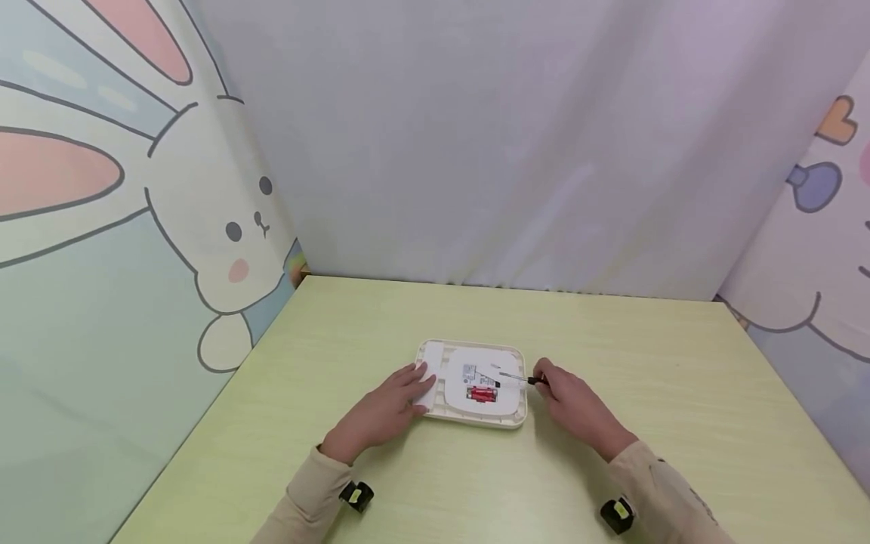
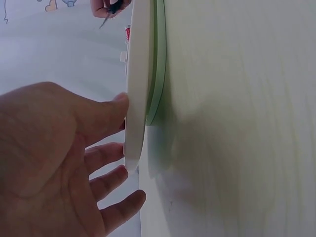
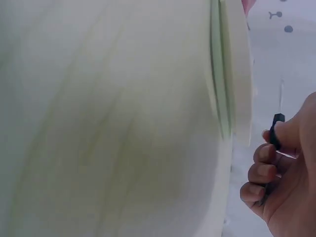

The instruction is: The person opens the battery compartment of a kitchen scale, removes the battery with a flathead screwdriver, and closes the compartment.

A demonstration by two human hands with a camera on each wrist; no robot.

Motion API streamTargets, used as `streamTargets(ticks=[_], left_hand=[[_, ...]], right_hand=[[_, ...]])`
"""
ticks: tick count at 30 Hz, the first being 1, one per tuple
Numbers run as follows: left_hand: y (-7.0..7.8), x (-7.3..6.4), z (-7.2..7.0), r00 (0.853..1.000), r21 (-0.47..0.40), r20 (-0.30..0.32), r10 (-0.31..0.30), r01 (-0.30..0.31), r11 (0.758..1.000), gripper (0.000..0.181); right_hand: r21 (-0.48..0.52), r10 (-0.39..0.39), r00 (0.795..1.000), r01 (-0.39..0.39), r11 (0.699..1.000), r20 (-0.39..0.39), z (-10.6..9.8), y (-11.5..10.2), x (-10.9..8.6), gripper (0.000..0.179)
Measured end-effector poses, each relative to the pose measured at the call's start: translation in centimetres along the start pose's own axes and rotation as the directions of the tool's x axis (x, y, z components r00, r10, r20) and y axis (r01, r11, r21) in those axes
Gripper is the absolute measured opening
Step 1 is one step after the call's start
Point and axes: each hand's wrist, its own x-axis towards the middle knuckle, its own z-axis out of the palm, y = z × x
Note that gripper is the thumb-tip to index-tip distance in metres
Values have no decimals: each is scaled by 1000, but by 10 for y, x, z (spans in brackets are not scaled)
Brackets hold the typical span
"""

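Observation:
A white rounded-rectangle device (image 1: 448, 414) lies on the table, with a label (image 1: 470, 372) and a small red battery-like piece (image 1: 482, 394) in its upper face. A green layer (image 2: 159, 69) shows beneath its white rim in the left wrist view. My left hand (image 1: 390, 406) rests on the device's left end, thumb and fingertips at its edge. At the right end, my right hand (image 1: 569, 400) grips a screwdriver (image 3: 277, 129) by its black handle. Its thin metal shaft (image 1: 513, 376) points left over the device, overlapping the white face in the head view.
The pale yellow-green table (image 1: 353, 317) extends around the device. A plain light curtain (image 1: 476, 151) hangs behind its far edge. Cartoon-printed panels (image 1: 204, 249) stand at the left and right sides. Black wrist-worn pieces (image 1: 356, 496) sit near both sleeves.

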Motion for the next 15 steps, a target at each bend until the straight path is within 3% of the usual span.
streamTargets(ticks=[5, 15], left_hand=[[0, 0, 0, 1000, 8, -3, -1, 1, 1000, 54], [0, 2, 0, 1000, 17, -8, 12, -12, 1000, 54]], right_hand=[[12, -26, 999, 25, 1000, 32, 13, -23, 11, 21], [-68, -15, 1000, 17, 998, 27, 30, -43, 29, 17]])
